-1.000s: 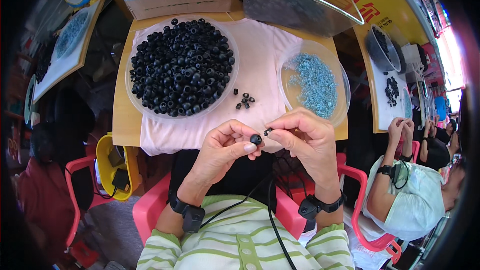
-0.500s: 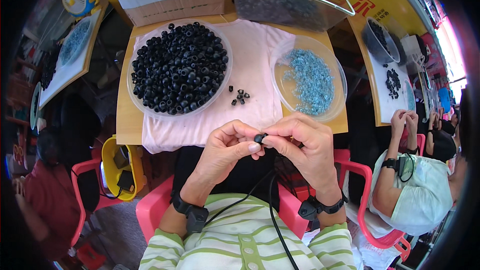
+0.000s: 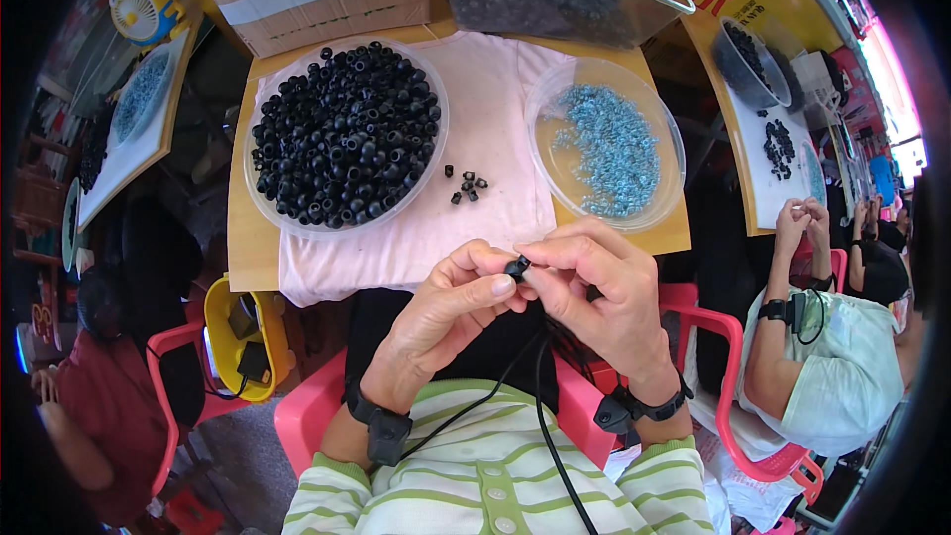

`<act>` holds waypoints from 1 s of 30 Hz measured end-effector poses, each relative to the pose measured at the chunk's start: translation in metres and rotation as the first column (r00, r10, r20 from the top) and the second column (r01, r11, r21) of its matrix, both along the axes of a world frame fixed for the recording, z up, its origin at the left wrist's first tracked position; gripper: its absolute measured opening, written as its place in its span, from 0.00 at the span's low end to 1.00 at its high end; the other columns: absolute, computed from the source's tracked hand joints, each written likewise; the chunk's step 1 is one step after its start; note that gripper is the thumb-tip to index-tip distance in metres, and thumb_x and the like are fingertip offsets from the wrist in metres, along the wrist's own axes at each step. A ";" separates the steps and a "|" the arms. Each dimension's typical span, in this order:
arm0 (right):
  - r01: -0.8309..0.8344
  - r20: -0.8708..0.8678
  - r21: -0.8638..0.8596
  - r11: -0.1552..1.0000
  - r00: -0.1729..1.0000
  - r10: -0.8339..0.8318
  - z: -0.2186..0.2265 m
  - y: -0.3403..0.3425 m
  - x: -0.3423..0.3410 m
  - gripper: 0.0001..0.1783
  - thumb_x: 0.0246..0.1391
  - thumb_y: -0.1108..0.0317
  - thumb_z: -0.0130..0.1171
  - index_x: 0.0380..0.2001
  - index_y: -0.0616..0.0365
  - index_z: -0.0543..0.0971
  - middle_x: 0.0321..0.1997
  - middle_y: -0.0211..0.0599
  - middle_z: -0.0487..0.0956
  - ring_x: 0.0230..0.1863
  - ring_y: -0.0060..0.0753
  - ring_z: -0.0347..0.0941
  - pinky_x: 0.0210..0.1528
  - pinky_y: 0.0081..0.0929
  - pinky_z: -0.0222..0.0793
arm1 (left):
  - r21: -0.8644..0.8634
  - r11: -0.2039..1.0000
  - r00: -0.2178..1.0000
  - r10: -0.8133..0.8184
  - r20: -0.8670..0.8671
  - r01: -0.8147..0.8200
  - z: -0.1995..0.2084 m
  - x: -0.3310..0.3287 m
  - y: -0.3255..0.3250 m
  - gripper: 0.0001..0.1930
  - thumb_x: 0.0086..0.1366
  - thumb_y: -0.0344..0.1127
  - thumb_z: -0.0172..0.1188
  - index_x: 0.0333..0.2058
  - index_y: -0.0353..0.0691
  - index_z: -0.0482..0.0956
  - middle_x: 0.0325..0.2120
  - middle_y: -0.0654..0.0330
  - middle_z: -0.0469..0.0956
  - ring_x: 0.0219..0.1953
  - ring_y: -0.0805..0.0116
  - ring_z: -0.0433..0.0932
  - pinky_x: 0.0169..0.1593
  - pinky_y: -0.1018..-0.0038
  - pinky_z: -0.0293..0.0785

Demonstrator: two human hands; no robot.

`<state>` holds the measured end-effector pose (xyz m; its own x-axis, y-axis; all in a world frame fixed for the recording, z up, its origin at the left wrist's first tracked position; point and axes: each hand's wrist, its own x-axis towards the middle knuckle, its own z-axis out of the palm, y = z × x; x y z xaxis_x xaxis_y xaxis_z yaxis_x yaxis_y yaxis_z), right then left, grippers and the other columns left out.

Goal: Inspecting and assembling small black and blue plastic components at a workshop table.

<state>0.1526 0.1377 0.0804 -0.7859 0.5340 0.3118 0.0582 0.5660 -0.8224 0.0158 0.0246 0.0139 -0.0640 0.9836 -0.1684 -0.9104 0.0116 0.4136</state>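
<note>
In front of my chest, my left hand [image 3: 441,309] is closed, pinching a round black plastic cord-lock piece [image 3: 512,268] between thumb and fingers. My right hand [image 3: 604,287] is closed too, its thumb and index fingertips at the upper right of that piece, where a smaller black part [image 3: 524,261] shows. How far the two parts are joined is hard to see. Several small black plungers [image 3: 469,185] lie loose on the pink cloth [image 3: 495,119] beyond my hands. A round clear tub lid [image 3: 441,154] at left holds a heap of round black hollow pieces [image 3: 347,134].
At right stands a round clear tray [image 3: 542,163] with tiny bluish springs [image 3: 609,149]. A cardboard box [image 3: 327,5] and a clear bin [image 3: 555,5] of black pieces line the table's back. Co-workers sit either side; a yellow basket [image 3: 272,337] stands low at left.
My right fingertips have shifted slightly on the black piece, and a smaller black part now shows at its upper right. The whole view has tilted a little.
</note>
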 end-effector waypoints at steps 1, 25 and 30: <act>-0.002 -0.001 -0.002 1.000 1.000 0.002 0.001 -0.001 -0.001 0.13 0.46 0.78 0.65 0.38 0.60 0.80 0.32 0.35 0.78 0.28 0.26 0.75 0.28 0.21 0.71 | 0.026 1.000 0.997 0.015 0.071 -0.017 -0.001 0.001 0.000 0.03 0.63 0.25 0.60 0.35 0.40 0.77 0.39 0.58 0.80 0.40 0.70 0.80 0.47 0.75 0.77; -0.087 0.093 0.325 0.942 0.994 0.060 0.034 0.050 -0.054 0.11 0.38 0.75 0.66 0.28 0.61 0.77 0.27 0.37 0.74 0.25 0.34 0.72 0.27 0.28 0.70 | 0.008 0.969 0.898 0.232 -0.374 -0.247 0.036 -0.035 0.020 0.08 0.64 0.25 0.58 0.42 0.34 0.78 0.38 0.58 0.79 0.42 0.72 0.78 0.50 0.76 0.74; 0.271 -0.004 0.384 0.883 0.956 -0.293 0.059 0.123 -0.092 0.09 0.47 0.68 0.64 0.31 0.62 0.81 0.27 0.37 0.77 0.25 0.28 0.71 0.30 0.24 0.66 | 0.356 0.706 -0.214 0.285 -0.934 -0.613 0.038 -0.082 0.001 0.09 0.58 0.25 0.63 0.40 0.35 0.81 0.42 0.56 0.79 0.44 0.64 0.76 0.50 0.72 0.70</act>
<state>0.0602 0.2607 0.1396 -0.6405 0.5864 0.4959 0.2989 0.7852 -0.5423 -0.0663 0.0257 0.0516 -0.7170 0.5667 0.4058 0.5028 0.0172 0.8642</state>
